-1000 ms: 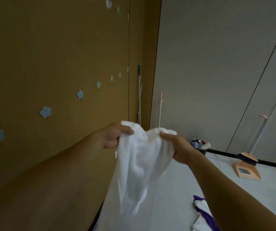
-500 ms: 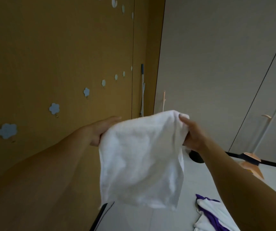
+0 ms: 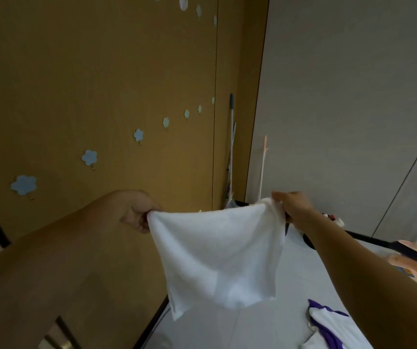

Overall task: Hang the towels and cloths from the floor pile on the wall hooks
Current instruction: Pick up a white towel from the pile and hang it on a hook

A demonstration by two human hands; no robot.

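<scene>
A white towel (image 3: 217, 255) hangs spread out in front of me, held by its two upper corners. My left hand (image 3: 137, 215) pinches the left corner, and my right hand (image 3: 293, 207) pinches the right corner. A row of pale blue flower-shaped hooks runs along the brown wall on the left, among them a near hook (image 3: 23, 185), a second hook (image 3: 89, 157) and a third hook (image 3: 138, 135). All hooks in view are bare. On the floor at lower right lies the pile of white and purple cloths (image 3: 328, 326).
A mop handle (image 3: 231, 147) leans in the corner where the brown wall meets the grey wall. A wooden stick (image 3: 263, 165) stands beside it. An orange dustpan and brush (image 3: 411, 263) sit on the floor at right. A dark bucket rim (image 3: 308, 241) shows behind my right forearm.
My hands have moved apart and lowered, stretching the towel's top edge flat. One second ago the towel was bunched between both hands.
</scene>
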